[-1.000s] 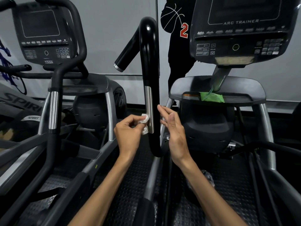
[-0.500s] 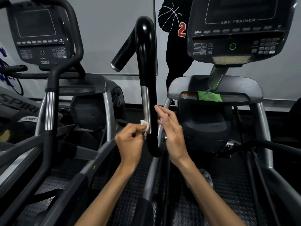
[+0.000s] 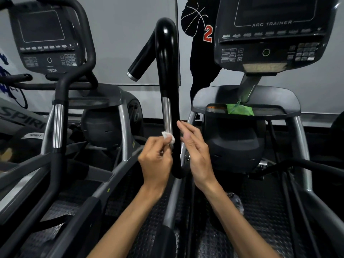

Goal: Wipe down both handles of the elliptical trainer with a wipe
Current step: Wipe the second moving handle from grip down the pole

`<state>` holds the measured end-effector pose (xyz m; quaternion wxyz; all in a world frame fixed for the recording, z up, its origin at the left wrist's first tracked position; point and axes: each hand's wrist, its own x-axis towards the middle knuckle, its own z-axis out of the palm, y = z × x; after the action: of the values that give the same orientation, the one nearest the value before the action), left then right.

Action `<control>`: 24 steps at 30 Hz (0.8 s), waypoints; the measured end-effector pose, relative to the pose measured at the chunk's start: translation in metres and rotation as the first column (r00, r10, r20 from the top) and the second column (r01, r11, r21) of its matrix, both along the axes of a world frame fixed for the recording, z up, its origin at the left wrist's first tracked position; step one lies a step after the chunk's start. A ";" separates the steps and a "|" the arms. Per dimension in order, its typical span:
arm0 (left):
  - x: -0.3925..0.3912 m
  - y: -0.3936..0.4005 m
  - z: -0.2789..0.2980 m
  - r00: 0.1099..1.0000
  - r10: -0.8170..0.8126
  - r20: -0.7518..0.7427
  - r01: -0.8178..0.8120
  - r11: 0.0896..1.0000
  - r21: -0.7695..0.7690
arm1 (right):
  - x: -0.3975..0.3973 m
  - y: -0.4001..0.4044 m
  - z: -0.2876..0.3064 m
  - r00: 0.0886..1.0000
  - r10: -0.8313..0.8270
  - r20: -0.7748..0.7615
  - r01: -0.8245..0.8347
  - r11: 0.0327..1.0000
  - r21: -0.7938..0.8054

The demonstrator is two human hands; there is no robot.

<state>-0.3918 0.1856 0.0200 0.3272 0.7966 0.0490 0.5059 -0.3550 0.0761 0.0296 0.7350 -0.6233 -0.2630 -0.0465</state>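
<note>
A black elliptical handle (image 3: 167, 71) with a silver strip stands upright at the centre. My left hand (image 3: 155, 161) pinches a small crumpled white wipe (image 3: 168, 136) against the lower end of the silver strip, on the handle's left side. My right hand (image 3: 195, 148) is on the right side of the handle, fingers straight, fingertips at the black tube. The trainer's other handle is not in view.
The trainer's console (image 3: 270, 34) is at upper right, with a green packet (image 3: 240, 109) on the tray (image 3: 279, 97) below it. A second machine with console (image 3: 46, 40) and handle (image 3: 57, 127) stands on the left. A person in black (image 3: 201, 53) stands behind.
My left hand with the wipe slid a little down the silver strip and has come slightly back up. My right hand stayed beside the handle.
</note>
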 end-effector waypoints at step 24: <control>-0.006 0.019 -0.022 0.999 -0.042 -0.030 0.044 0.996 0.075 | 0.001 0.000 -0.004 1.000 0.002 -0.030 -0.001 0.999 0.035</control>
<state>-0.3974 0.2041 -0.0024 0.3069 0.8163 0.0173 0.4890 -0.3541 0.0766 0.0253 0.7497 -0.6106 -0.2517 -0.0413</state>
